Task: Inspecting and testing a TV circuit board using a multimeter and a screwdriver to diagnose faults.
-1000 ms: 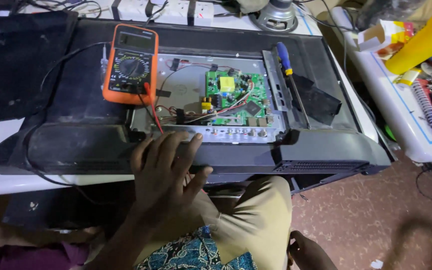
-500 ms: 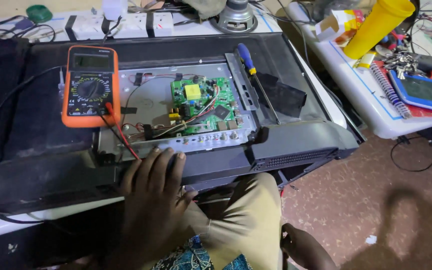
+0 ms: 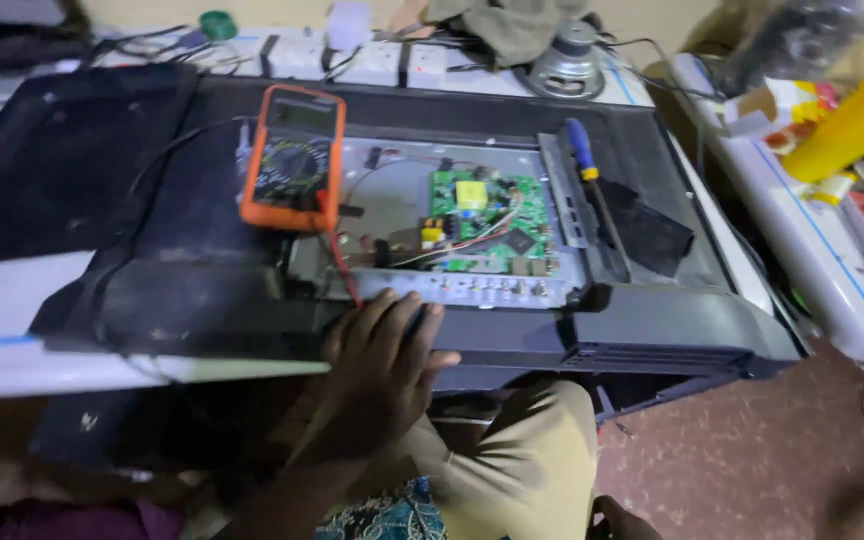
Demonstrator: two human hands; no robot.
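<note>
A flat television (image 3: pixel 652 330) lies face down on a white table (image 3: pixel 12 360) with its back removed. My left hand (image 3: pixel 382 365) rests palm down on its near edge, fingers spread, just below the row of ports, holding nothing. A green circuit board (image 3: pixel 487 220) sits in the opened metal bay. An orange multimeter (image 3: pixel 292 160) lies on the television to the left of the board, and its red lead (image 3: pixel 342 265) runs down toward my fingers. A dark shape (image 3: pixel 622 518) at the bottom edge may be my right hand; I cannot tell its state.
A blue and yellow screwdriver (image 3: pixel 580 150) lies right of the board. The black back cover (image 3: pixel 52 160) rests at the left. A power strip (image 3: pixel 352 55) and a speaker (image 3: pixel 567 65) stand behind. A yellow bottle (image 3: pixel 852 125) and clutter fill a second white table (image 3: pixel 802 260) at right.
The view has swung sideways and moved closer to the television. My left hand stays on the near edge in about the same spot.
</note>
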